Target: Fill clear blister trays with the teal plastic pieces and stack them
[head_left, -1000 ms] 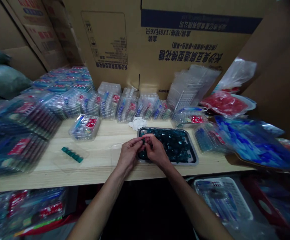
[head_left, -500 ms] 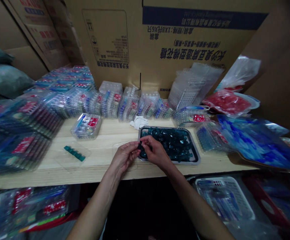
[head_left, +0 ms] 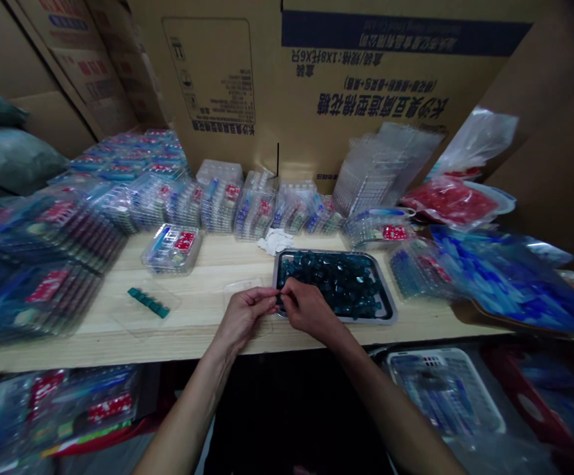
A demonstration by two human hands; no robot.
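My left hand [head_left: 242,315] and my right hand [head_left: 307,307] meet over the left edge of a metal tray [head_left: 387,305]. Their fingertips pinch a small dark teal piece [head_left: 280,301], which is mostly hidden by my fingers. The tray holds a heap of glossy teal pieces [head_left: 336,280]. To the left, a short teal strip [head_left: 147,302] lies on a transparent plastic sheet. A thin transparent lid [head_left: 242,287] lies partly beneath my left fingers.
A wooden shelf [head_left: 208,264] carries stacks of plastic-packed goods with red labels, left and behind. A crumpled white paper [head_left: 274,241] lies behind the tray. Blue and red bags sit right. Cardboard boxes form the back wall; a white basket [head_left: 440,389] sits below.
The view has shifted slightly, moving the tray a little right. My hands have stayed together at the tray's left edge, with only small finger movements.
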